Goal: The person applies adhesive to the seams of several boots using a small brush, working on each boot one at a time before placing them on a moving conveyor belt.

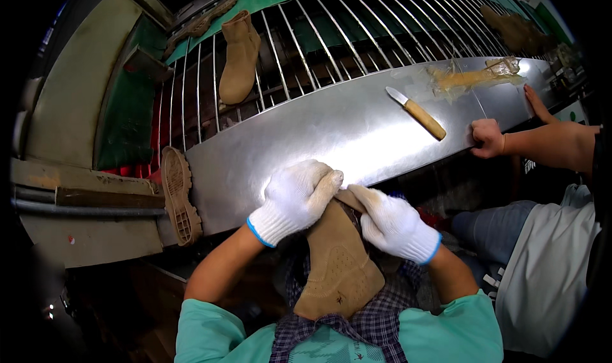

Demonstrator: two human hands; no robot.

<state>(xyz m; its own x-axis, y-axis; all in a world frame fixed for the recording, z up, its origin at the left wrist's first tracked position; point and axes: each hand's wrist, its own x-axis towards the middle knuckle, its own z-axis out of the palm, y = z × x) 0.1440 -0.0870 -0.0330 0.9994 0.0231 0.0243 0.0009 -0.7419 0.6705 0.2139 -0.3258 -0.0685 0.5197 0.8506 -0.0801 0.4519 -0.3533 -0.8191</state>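
Holding one tan boot point(335, 270) upright in our lap, below the steel tabletop point(306, 140): left hand point(294, 200) and right hand point(394, 222), gloved, both clamped on its collar. Best kept steady, grip even. Knife point(417, 113) lies apart.

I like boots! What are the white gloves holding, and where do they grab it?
Both gloved hands, left and right, hold a tan boot by its top opening.
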